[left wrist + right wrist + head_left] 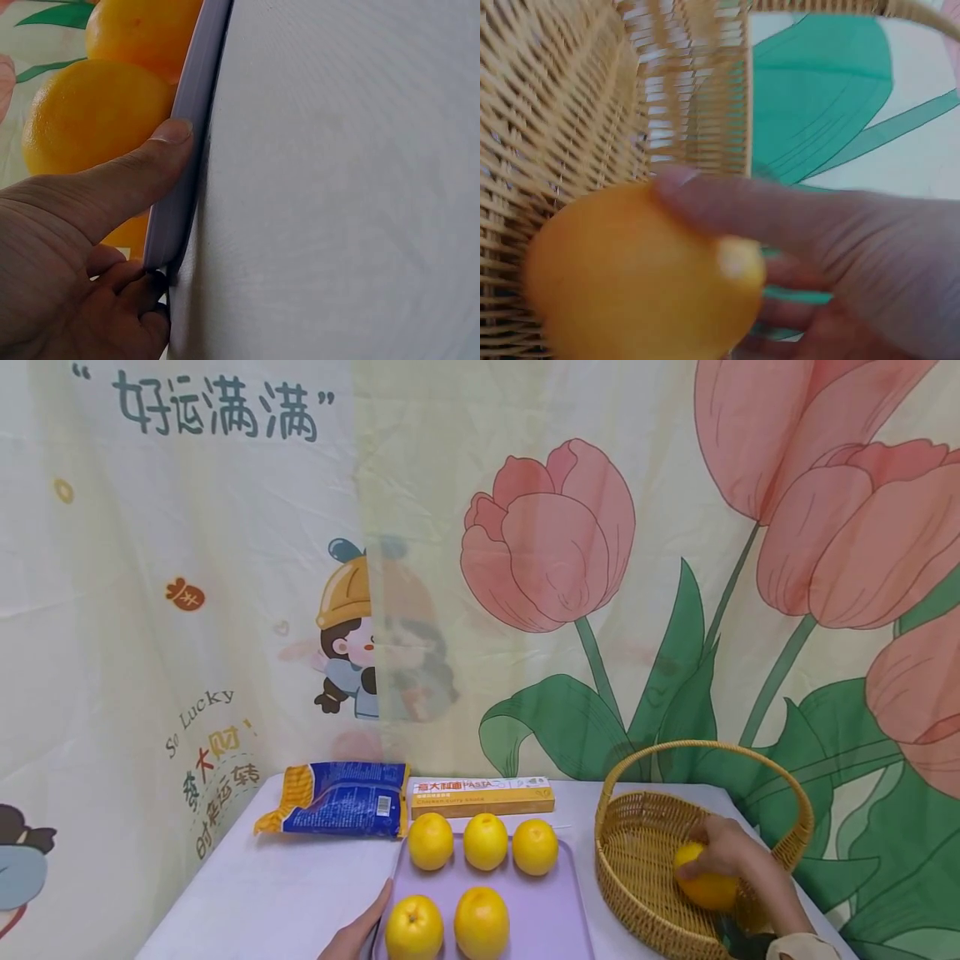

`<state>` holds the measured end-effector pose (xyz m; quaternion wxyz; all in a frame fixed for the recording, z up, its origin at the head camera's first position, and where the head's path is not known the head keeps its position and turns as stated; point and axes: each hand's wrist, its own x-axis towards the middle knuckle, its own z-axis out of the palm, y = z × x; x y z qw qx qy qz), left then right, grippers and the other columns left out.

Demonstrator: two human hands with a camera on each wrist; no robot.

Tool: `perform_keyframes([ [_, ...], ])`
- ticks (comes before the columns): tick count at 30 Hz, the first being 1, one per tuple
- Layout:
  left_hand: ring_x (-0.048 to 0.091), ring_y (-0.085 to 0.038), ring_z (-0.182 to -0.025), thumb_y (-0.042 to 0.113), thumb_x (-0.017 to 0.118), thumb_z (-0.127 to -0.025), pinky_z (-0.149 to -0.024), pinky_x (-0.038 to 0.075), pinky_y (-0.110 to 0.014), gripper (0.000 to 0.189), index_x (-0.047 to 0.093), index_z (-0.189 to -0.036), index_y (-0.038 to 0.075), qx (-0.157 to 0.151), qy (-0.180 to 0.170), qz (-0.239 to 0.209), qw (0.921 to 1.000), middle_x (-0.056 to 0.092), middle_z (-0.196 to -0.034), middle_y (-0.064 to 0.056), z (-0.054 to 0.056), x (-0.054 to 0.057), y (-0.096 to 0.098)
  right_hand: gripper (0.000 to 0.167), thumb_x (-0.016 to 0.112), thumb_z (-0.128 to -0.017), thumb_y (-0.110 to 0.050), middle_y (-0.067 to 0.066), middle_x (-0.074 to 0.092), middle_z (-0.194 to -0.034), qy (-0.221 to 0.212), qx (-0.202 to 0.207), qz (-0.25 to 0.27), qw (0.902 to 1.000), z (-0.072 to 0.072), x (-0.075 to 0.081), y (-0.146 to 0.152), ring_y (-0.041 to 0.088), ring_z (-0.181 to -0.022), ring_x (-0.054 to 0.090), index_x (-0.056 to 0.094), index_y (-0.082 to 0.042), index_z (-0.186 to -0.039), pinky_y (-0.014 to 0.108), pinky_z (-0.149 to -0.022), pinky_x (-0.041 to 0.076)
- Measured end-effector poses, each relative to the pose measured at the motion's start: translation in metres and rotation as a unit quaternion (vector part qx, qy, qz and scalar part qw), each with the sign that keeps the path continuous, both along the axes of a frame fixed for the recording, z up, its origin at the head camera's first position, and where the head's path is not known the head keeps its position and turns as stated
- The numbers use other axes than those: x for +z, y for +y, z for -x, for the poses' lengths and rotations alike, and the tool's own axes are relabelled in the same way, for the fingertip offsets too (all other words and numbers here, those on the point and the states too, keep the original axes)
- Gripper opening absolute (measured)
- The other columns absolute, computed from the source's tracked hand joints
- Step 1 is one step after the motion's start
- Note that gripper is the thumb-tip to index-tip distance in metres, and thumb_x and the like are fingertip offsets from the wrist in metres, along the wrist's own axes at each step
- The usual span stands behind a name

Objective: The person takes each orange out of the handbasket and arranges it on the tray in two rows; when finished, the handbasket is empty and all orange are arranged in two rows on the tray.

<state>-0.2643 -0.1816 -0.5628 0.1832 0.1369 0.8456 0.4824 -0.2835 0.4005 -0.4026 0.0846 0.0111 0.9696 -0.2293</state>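
Observation:
My right hand point(718, 845) is inside the wicker basket point(637, 906), its fingers and thumb around an orange point(708, 889). Up close in the right wrist view, the thumb lies over the top of that orange point(637, 277), beside the woven wall. At the near left, my left hand point(358, 937) holds the edge of a lilac tray point(551, 910). The left wrist view has the thumb on the tray's rim point(187, 97) and the other fingers curled beneath. Several oranges point(484, 842) sit on the tray, three along its far side and two nearer.
Behind the tray lies a pasta box point(482, 806). A blue and yellow packet point(345, 799) rests to its left on the white table point(247, 885). The basket's tall handle point(697, 745) arches over its opening. A printed curtain point(420, 527) hangs behind the table.

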Motion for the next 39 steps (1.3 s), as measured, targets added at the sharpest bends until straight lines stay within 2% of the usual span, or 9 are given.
perform_keyframes([
  [3,0.036,-0.061,-0.15,0.048,0.087,-0.091,-0.122,0.032,-0.079,0.118,0.015,-0.171,-0.002,0.001,0.008,0.012,0.9999,0.031,-0.168,-0.036,-0.001,0.0,0.001,0.07,0.099,-0.079,-0.026,0.019,0.074,-0.115,0.07,0.023,0.034,0.9967,-0.007,0.0,-0.006,0.027,-0.097,0.065,0.068,0.015,-0.127,0.039,-0.077,0.063],
  [6,0.037,-0.06,-0.15,0.047,0.087,-0.091,-0.123,0.033,-0.077,0.118,0.016,-0.171,-0.001,0.005,0.005,0.016,0.9998,0.031,-0.168,-0.035,-0.003,0.005,0.004,0.07,0.099,-0.078,-0.028,0.015,0.074,-0.118,0.124,0.046,0.07,0.9888,-0.018,0.006,-0.015,0.025,-0.099,0.069,0.071,0.009,-0.13,0.03,-0.076,0.063],
  [11,0.037,-0.059,-0.151,0.044,0.089,-0.09,-0.124,0.033,-0.077,0.118,0.015,-0.171,-0.001,0.004,0.006,0.009,0.9999,0.03,-0.169,-0.036,-0.008,0.015,0.007,0.062,0.097,-0.081,-0.026,0.013,0.075,-0.122,0.173,0.123,0.153,0.9652,-0.04,0.02,-0.041,0.014,-0.099,0.071,0.072,0.002,-0.131,0.022,-0.082,0.066],
  [18,0.035,-0.061,-0.151,0.044,0.09,-0.089,-0.123,0.03,-0.079,0.121,0.013,-0.171,-0.001,0.003,0.004,0.005,1.0,0.029,-0.169,-0.037,-0.013,0.022,0.008,0.052,0.094,-0.085,-0.02,0.01,0.075,-0.124,0.191,0.231,0.225,0.9272,-0.061,0.024,-0.096,0.005,-0.105,0.067,0.073,-0.006,-0.13,0.022,-0.087,0.067],
  [24,0.031,-0.063,-0.151,0.042,0.093,-0.087,-0.123,0.028,-0.081,0.124,0.012,-0.171,-0.001,0.017,-0.019,0.006,0.9997,0.027,-0.169,-0.037,-0.021,0.042,0.017,0.052,0.096,-0.084,-0.025,0.008,0.074,-0.121,0.183,0.29,0.253,0.9046,-0.06,-0.005,-0.139,0.007,-0.108,0.069,0.074,-0.007,-0.128,0.026,-0.085,0.069],
  [28,0.03,-0.063,-0.152,0.044,0.093,-0.086,-0.123,0.029,-0.08,0.125,0.014,-0.171,-0.002,0.025,-0.022,0.01,0.9994,0.027,-0.169,-0.037,-0.026,0.055,0.023,0.052,0.097,-0.082,-0.027,0.006,0.074,-0.119,0.174,0.285,0.25,0.9089,-0.056,-0.024,-0.154,0.007,-0.108,0.068,0.075,-0.009,-0.126,0.025,-0.083,0.069],
  [30,0.03,-0.063,-0.152,0.045,0.093,-0.086,-0.123,0.03,-0.08,0.125,0.014,-0.171,-0.002,0.028,-0.023,0.012,0.9993,0.027,-0.17,-0.036,-0.026,0.057,0.025,0.053,0.097,-0.082,-0.029,0.005,0.073,-0.12,0.159,0.265,0.244,0.9191,-0.055,-0.031,-0.158,0.007,-0.107,0.067,0.075,-0.011,-0.126,0.024,-0.085,0.068],
  [35,0.03,-0.062,-0.152,0.046,0.094,-0.084,-0.123,0.029,-0.081,0.127,0.015,-0.172,0.001,0.032,-0.024,0.008,0.9992,0.028,-0.17,-0.035,-0.02,0.041,0.02,0.052,0.096,-0.082,-0.035,0.007,0.073,-0.122,0.143,0.232,0.24,0.9316,-0.052,-0.048,-0.164,0.009,-0.11,0.067,0.075,-0.015,-0.125,0.025,-0.086,0.067],
  [39,0.03,-0.061,-0.153,0.047,0.095,-0.083,-0.124,0.027,-0.081,0.128,0.015,-0.172,0.003,0.026,-0.023,0.003,0.9994,0.028,-0.171,-0.034,-0.013,0.022,0.012,0.054,0.096,-0.083,-0.034,0.015,0.072,-0.126,0.136,0.221,0.252,0.9323,-0.051,-0.057,-0.166,0.009,-0.113,0.066,0.074,-0.013,-0.127,0.028,-0.089,0.068],
])
